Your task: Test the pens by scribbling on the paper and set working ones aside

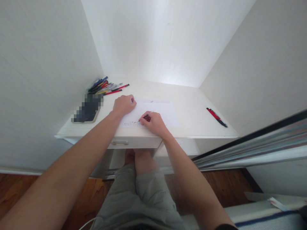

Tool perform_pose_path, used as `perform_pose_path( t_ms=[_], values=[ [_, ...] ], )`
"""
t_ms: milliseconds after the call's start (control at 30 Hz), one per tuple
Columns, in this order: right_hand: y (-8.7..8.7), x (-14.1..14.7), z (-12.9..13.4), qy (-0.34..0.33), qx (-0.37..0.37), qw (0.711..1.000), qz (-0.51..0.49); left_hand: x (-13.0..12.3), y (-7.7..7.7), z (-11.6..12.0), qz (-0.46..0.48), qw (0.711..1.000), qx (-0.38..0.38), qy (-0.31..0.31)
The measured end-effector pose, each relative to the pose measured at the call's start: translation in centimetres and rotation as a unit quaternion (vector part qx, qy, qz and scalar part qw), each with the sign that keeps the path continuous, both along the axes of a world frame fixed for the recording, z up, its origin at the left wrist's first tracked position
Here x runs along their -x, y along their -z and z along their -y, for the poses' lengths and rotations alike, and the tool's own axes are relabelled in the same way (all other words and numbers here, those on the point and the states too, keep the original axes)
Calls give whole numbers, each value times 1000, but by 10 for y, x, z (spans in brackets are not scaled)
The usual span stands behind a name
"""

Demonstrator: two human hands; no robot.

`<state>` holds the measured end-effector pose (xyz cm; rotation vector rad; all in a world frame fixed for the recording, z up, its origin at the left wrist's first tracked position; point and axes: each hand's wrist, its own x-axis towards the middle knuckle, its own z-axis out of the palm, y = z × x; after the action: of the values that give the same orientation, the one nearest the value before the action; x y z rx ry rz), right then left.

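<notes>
Near the front edge of the desk (192,107), the paper (169,116) is seemingly steadied by the loosely clenched left hand (124,104); the pen (145,117) is grasped by the right hand (154,123), slanted for marking.

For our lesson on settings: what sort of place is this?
Probably a home study nook, judging by the white desk, the pile of pens and the partly written sheet of paper.

Cannot read the tiny writing (131,123) on the paper (166,113), nor make out the pixelated phone (90,110), nor follow the left arm (67,175) past the lower-left corner.
</notes>
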<state>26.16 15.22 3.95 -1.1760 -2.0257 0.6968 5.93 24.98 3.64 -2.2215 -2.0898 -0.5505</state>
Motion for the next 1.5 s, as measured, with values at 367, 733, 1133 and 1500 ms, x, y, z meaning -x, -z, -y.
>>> perform_pose_path(
  t_ms=[367,733,1133,1500],
  values=[
    [1,-3,0,-7,-3,1000,-27,1,-1,1,5,1000,3,3],
    [8,-3,-7,128,21,952,-277,17,-3,-2,189,977,-94,-13],
    [-15,-45,-66,144,-42,960,-238,13,-4,-2,178,980,-87,-22],
    [-13,-54,-143,-31,-129,972,193,9,-7,2,132,989,-66,-18]
  ],
)
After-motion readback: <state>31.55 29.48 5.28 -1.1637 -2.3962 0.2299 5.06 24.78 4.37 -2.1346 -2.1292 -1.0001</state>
